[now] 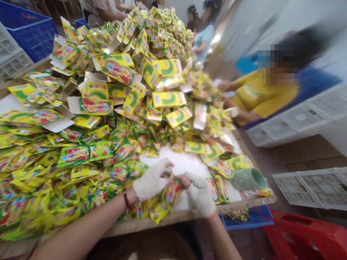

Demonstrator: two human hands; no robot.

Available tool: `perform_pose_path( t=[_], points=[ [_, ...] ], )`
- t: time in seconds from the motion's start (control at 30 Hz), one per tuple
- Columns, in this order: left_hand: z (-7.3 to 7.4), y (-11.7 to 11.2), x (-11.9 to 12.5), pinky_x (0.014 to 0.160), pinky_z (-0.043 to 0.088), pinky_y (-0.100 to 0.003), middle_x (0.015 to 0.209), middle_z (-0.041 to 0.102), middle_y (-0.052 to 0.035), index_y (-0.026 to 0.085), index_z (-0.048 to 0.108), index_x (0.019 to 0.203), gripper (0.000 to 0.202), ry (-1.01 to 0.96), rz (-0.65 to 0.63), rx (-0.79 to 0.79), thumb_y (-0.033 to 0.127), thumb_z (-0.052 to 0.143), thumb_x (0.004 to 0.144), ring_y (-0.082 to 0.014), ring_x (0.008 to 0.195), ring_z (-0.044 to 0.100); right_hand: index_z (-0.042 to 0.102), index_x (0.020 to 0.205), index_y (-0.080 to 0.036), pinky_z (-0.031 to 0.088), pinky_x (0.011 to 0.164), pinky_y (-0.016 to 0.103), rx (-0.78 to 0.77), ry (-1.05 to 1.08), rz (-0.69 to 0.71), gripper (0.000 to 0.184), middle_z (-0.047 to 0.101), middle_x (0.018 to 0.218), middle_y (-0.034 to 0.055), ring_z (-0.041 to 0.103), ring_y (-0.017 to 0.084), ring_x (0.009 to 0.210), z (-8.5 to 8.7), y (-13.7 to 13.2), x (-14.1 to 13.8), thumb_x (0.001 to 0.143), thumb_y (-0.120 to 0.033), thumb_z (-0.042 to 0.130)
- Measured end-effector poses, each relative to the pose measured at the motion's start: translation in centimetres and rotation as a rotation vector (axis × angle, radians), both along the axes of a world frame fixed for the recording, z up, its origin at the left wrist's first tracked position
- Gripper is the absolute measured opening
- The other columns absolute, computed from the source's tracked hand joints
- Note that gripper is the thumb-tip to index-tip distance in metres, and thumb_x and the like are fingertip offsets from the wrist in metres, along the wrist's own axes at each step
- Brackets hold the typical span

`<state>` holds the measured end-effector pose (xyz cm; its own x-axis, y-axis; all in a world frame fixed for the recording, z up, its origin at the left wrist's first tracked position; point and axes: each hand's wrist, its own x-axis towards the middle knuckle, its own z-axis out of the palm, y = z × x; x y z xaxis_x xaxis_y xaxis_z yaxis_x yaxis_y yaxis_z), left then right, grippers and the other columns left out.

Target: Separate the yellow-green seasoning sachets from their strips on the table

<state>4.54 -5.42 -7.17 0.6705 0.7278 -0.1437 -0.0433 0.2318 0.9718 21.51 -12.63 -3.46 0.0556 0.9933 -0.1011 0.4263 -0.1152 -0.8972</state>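
Both my hands wear white gloves with bare fingertips and meet over the table's near edge. My left hand (151,180) curls around the left side of a small yellow-green packet (171,191) printed with red fruit; motion blur softens its fingertips. My right hand (199,191) pinches the same packet at its upper right corner. Below it hangs another yellow packet (159,211) at the table's edge. Loose shiny packets (74,155) lie thick to the left of my hands. Behind them rises a heap of yellow "TWINS" cartons (94,107), several with open flaps.
A green cup-like tube (249,178) lies on its side at the table's right corner. Below are a blue crate (249,216) and a red stool (306,234). A person in a yellow top (260,94) sits at the right. White crates (314,189) and a blue crate (29,29) stand around.
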Motion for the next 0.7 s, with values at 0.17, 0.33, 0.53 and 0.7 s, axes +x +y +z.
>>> perform_pose_path(
  t=[0.17, 0.33, 0.53, 0.7],
  points=[
    [0.4, -0.4, -0.2, 0.071, 0.047, -0.027, 0.087, 0.064, -0.0011, 0.021, 0.050, 0.102, 0.034, -0.039, -0.032, 0.001, 0.019, 0.064, 0.071, -0.0147, 0.079, 0.060, 0.068, 0.077, -0.016, 0.044, 0.062, 0.023, -0.048, -0.008, 0.004, 0.024, 0.061, 0.069, -0.0003, 0.055, 0.014, 0.068, 1.2, 0.6, 0.0, 0.083, -0.038, 0.059],
    [-0.1, -0.4, -0.2, 0.071, 0.047, -0.027, 0.089, 0.064, -0.0016, 0.020, 0.053, 0.106, 0.036, -0.063, -0.053, 0.028, 0.020, 0.063, 0.071, -0.0139, 0.079, 0.058, 0.069, 0.078, -0.017, 0.044, 0.062, 0.023, -0.056, -0.024, -0.003, 0.015, 0.063, 0.069, -0.0004, 0.057, 0.014, 0.067, 1.1, 1.0, 0.1, 0.080, -0.030, 0.062],
    [0.4, 0.0, -0.3, 0.071, 0.044, -0.025, 0.079, 0.064, -0.0002, 0.016, 0.065, 0.086, 0.014, 0.100, -0.123, 0.282, 0.020, 0.056, 0.076, -0.0135, 0.075, 0.056, 0.071, 0.080, -0.019, 0.045, 0.063, 0.023, 0.025, -0.175, 0.196, 0.018, 0.061, 0.070, 0.0007, 0.058, 0.015, 0.068, 1.3, -0.5, 0.5, 0.085, -0.025, 0.055],
    [1.1, 0.3, -0.1, 0.070, 0.044, -0.024, 0.077, 0.064, -0.0007, 0.016, 0.067, 0.077, 0.012, 0.184, -0.130, 0.370, 0.020, 0.055, 0.076, -0.0142, 0.074, 0.057, 0.072, 0.092, -0.022, 0.046, 0.069, 0.026, -0.025, -0.241, 0.137, 0.018, 0.063, 0.075, 0.0013, 0.058, 0.017, 0.074, 0.3, -1.6, -0.2, 0.085, -0.025, 0.056]
  ],
)
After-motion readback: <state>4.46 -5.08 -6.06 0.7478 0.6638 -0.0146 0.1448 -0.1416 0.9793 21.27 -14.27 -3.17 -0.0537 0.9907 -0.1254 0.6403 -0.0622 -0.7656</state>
